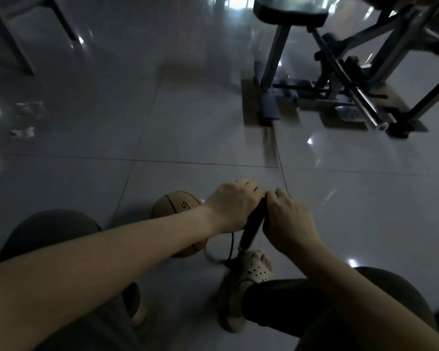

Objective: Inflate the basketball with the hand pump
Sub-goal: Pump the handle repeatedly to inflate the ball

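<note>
- The hand pump [251,230] is a slim, stiff dark barrel that leans slightly; it looks light but likely to tip, so the sound hold is the crossbar at its top, which is where both hands are
- The left hand [232,206] has its fingers curled over the top of the pump, and the right hand [288,219] is wrapped round the other side, the two nearly touching
- The pump's base sits by the toes of a sandalled foot [254,269]; whether the foot pins it down I cannot tell
- The basketball [174,206] lies on the tiled floor [188,135] just left of the pump, partly hidden behind the left forearm; it is round and free to roll, and its skin probably gives some grip
- A thin, limp black hose [230,245] runs from the pump's foot toward the ball; it could kink or pull out if the ball shifts
- An exercise machine [340,72] stands well apart, and furniture legs [15,34] are farther off; neither is in the way
</note>
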Available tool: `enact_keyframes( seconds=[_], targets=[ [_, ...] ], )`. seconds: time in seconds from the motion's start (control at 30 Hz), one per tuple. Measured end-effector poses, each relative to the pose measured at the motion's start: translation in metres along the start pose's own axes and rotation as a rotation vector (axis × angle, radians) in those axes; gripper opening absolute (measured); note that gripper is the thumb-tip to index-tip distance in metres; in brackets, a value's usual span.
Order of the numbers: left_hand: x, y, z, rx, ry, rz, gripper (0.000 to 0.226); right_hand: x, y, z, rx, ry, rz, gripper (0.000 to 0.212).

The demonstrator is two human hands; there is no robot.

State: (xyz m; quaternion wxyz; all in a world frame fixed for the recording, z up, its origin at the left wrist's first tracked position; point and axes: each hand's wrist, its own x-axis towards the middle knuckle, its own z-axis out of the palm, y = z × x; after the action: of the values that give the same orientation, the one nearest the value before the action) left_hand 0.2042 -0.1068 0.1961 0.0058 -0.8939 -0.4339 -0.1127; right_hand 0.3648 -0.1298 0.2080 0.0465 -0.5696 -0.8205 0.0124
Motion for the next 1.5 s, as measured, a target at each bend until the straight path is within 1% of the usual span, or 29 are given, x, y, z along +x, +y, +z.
enact_keyframes(
  seconds=[0.1,0.17,0.2,0.27,0.33,0.43,0.5,0.57,0.67,0.77,0.87,0.97,1.03,1.07,1.1,1.13,1.17,1.27,1.33,1.4,1.5],
  targets=[
    [0.001,0.001,-0.009,0.036,-0.007,0.065,0.013,-0.007,0.000,-0.004,-0.010,0.063,0.010,0.008],
    [-0.010,0.009,0.011,0.007,-0.009,0.070,0.013,-0.021,-0.004,0.019,-0.032,0.097,0.045,0.008],
    [-0.019,0.015,0.027,0.005,-0.013,0.052,0.015,-0.030,-0.008,0.033,-0.033,0.098,0.066,0.011],
    [-0.036,0.025,0.059,0.043,0.003,0.006,0.012,-0.044,-0.015,0.063,-0.037,0.073,0.088,0.018],
    [-0.043,0.028,0.079,0.043,0.018,-0.048,0.008,-0.045,-0.016,0.084,-0.057,0.036,0.104,0.019],
    [-0.038,0.025,0.099,0.037,-0.004,-0.071,0.011,-0.037,-0.012,0.101,-0.065,0.006,0.118,0.008],
    [-0.034,0.022,0.117,0.034,-0.031,-0.095,0.009,-0.032,-0.009,0.113,-0.060,-0.024,0.140,0.008],
    [-0.037,0.021,0.137,0.022,-0.030,-0.105,0.007,-0.032,-0.008,0.128,-0.062,-0.085,0.145,0.012],
    [-0.045,0.022,0.163,0.042,-0.076,-0.131,0.009,-0.035,-0.008,0.149,-0.069,-0.206,0.159,0.022],
    [-0.045,0.026,0.178,0.044,-0.091,-0.187,0.011,-0.032,-0.005,0.159,-0.053,-0.284,0.181,0.018],
    [-0.041,0.023,0.175,0.059,-0.129,-0.209,0.006,-0.021,-0.005,0.154,-0.075,-0.367,0.166,0.016],
    [-0.029,0.013,0.156,0.058,-0.263,-0.215,0.010,-0.004,-0.008,0.132,-0.067,-0.416,0.131,0.021],
    [-0.018,0.007,0.135,0.022,-0.386,-0.265,0.017,0.008,-0.007,0.113,0.065,-0.506,0.166,0.025],
    [-0.016,0.005,0.123,0.010,-0.435,-0.256,0.018,0.011,-0.008,0.100,0.153,-0.574,0.196,0.026],
    [-0.014,0.004,0.110,-0.022,-0.473,-0.256,0.017,0.012,-0.009,0.087,0.209,-0.617,0.206,0.026],
    [-0.012,0.004,0.094,-0.045,-0.475,-0.262,0.015,0.013,-0.010,0.073,0.220,-0.623,0.198,0.025],
    [-0.009,0.002,0.076,-0.050,-0.445,-0.258,0.016,0.013,-0.009,0.058,0.213,-0.595,0.199,0.022],
    [0.001,0.000,0.020,-0.001,-0.279,-0.189,0.020,0.018,-0.010,0.008,0.158,-0.428,0.207,0.006],
    [0.007,0.001,-0.006,0.048,-0.151,-0.139,0.017,0.020,-0.010,-0.019,0.156,-0.324,0.217,0.006],
    [0.007,0.004,-0.014,0.092,-0.049,-0.095,0.015,0.015,-0.011,-0.029,0.151,-0.238,0.184,0.007],
    [-0.013,0.012,0.014,0.096,-0.013,-0.070,0.014,-0.009,-0.016,-0.001,0.053,-0.088,0.108,0.007]
  ],
)
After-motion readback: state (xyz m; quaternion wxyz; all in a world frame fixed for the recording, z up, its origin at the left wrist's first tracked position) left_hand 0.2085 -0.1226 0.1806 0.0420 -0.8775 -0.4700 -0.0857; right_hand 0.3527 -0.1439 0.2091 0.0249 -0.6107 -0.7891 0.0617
